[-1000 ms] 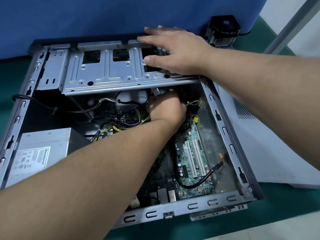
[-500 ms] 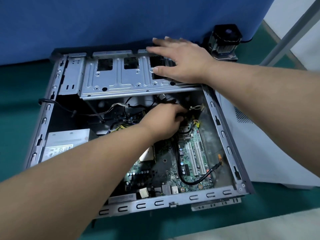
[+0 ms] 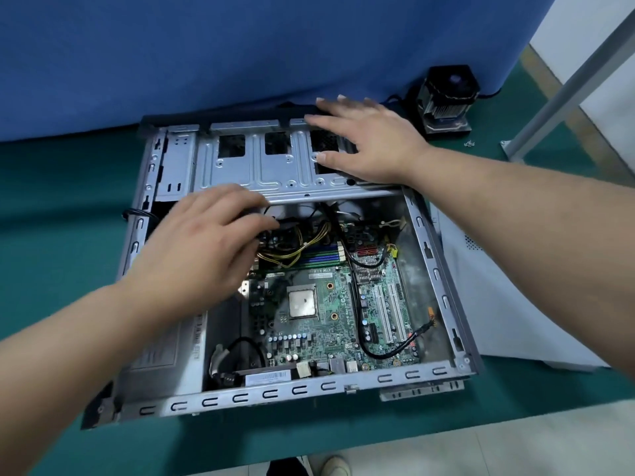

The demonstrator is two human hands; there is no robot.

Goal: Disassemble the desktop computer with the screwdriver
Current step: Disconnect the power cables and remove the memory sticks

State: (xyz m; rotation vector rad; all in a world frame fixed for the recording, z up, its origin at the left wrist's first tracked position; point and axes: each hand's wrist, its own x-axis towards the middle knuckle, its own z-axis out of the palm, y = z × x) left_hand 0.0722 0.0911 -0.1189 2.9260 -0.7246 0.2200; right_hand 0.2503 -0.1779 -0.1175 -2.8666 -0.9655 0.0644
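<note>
- Steel sheet forms the case (image 3: 443, 290), which lies on its side, opened, on the green table (image 3: 51, 214); it is judged heavy and stiff, with thin edges that could cut.
- A hold is best taken on the folded rims or the drive cage (image 3: 261, 166), not on the motherboard (image 3: 330, 304), which is judged fragile and sits flat inside the case.
- Cables (image 3: 302, 245) below the cage are judged soft and easily snagged; they should be gripped at the plugs.
- Head view: the right hand (image 3: 371, 142) is laid flat on the far right part of the cage, fingers straight, nothing held.
- The left hand (image 3: 206, 242) is blurred, with fingers loosely spread over the cage's near edge and the cables; whether anything is pinched cannot be told.
- No screwdriver is seen.
- A cooler (image 3: 446, 101) stands on the table beyond the case.
</note>
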